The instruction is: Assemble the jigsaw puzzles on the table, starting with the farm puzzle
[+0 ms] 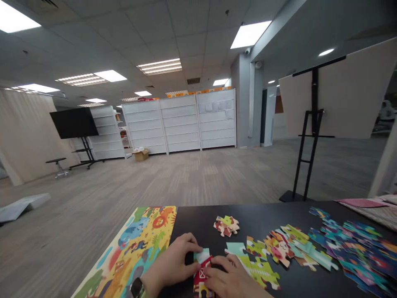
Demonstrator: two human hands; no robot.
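Across the foreground spreads the black tabletop (198,215), and along its left edge lies the big picture board (145,244), a lion and a blue elephant bright on yellow. Out to the right edge sprawls the heap of dark blue puzzle pieces (362,256), and here at the near edge come the hands: left hand (172,260) with its fingertips at the left side of the red puzzle section (202,273), right hand (228,277) with its fingers over the right side. Both touch it, though whether they pinch or simply press, I cannot tell! Right of them sits a loose pile of mixed pieces (279,248), then the joined green section (259,271) just beside the right hand, and a small stack of pieces (227,226) towards the far edge. The danger, as I judge it: a sideways slip of the right hand could knock the green section askew, forcing a tab that doesn't match could bend the card, and the mixed pile lies close enough to the blue heap for a careless sweep to mingle them. As for writing, no brand or lettering is legible on board or pieces, and the wristwatch (137,287) offers nothing readable.
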